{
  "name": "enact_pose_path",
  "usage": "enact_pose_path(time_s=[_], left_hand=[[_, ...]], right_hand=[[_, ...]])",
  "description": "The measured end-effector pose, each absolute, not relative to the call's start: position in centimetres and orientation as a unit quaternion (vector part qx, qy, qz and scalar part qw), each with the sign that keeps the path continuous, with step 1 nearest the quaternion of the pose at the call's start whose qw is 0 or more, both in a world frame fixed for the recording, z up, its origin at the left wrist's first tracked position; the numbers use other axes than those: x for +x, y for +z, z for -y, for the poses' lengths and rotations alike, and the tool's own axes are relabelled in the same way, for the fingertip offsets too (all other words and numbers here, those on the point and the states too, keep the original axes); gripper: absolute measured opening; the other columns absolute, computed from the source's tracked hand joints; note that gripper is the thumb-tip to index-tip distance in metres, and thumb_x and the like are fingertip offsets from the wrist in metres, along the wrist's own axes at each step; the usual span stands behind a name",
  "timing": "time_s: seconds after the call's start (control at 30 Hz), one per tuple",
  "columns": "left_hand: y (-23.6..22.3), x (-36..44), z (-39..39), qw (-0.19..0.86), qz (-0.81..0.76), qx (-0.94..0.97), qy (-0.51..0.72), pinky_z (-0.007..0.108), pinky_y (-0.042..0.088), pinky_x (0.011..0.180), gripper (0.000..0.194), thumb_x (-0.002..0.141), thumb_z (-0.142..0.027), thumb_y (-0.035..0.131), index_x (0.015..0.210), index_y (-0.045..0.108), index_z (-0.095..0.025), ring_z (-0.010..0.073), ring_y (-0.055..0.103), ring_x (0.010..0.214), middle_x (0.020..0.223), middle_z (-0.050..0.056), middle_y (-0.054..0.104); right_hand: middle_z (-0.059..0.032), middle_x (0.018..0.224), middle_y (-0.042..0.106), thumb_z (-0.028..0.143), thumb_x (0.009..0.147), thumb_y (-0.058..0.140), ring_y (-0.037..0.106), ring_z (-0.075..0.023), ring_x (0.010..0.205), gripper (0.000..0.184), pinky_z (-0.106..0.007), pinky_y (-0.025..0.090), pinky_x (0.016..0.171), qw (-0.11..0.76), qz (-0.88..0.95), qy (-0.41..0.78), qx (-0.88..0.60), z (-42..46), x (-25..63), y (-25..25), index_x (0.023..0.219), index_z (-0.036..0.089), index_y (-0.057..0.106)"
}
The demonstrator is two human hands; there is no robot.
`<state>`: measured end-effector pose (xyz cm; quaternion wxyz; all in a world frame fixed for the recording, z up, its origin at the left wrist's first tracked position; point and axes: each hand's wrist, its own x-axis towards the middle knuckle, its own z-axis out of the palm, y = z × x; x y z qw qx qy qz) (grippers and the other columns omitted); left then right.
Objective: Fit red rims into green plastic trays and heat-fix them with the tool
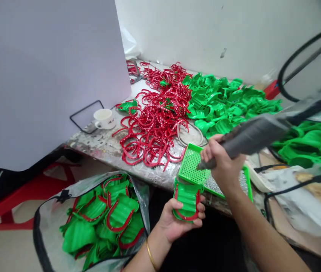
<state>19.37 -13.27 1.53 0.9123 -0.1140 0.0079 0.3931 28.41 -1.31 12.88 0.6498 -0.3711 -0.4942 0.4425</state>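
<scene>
My left hand [174, 221] holds a curved green plastic piece [187, 198] with a red U-shaped strip along its edge, just in front of the table edge. My right hand [225, 166] is wrapped round a dark grey electric screwdriver [256, 134]. The tool's tip points down and left, over a green perforated tray [191, 162]. Small silvery screws [217, 185] lie in the right part of that tray, partly hidden by my right hand and forearm.
Red strips [157, 124] and green pieces [223, 94] are heaped across the table. A white mug [104, 118] stands near the left edge. Below left, an open bag [37, 226] holds green pieces with red strips. A cable [283, 71] hangs at right; a red stool [16, 200] is lower left.
</scene>
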Motion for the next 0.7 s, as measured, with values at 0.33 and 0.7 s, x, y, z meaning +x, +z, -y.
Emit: enact_pose_path(time_s=[0.33,0.7], left_hand=[[0.8,19.5,13.1,0.913,-0.015,-0.104,0.393,0.024,0.033,0.069,0.066,0.059,-0.019,0.057,0.12,0.046,0.004,0.0192,0.048,0.084,0.095,0.013,0.049],[0.4,19.4,12.9,0.92,-0.018,-0.096,0.381,0.024,0.033,0.07,0.069,0.056,-0.021,0.059,0.121,0.047,0.002,0.0183,0.047,0.084,0.095,0.012,0.049]], right_hand=[[0.0055,0.05,0.05,0.035,0.073,0.066,0.047,-0.008,0.039,0.023,-0.021,0.042,0.04,0.646,0.506,0.364,-0.44,-6.3,27.1,7.4,0.079,0.015,0.057],[0.0059,0.049,0.05,0.035,0.074,0.066,0.047,-0.008,0.039,0.021,-0.021,0.042,0.039,0.645,0.508,0.352,-0.45,-6.5,26.8,6.4,0.076,0.016,0.056]])
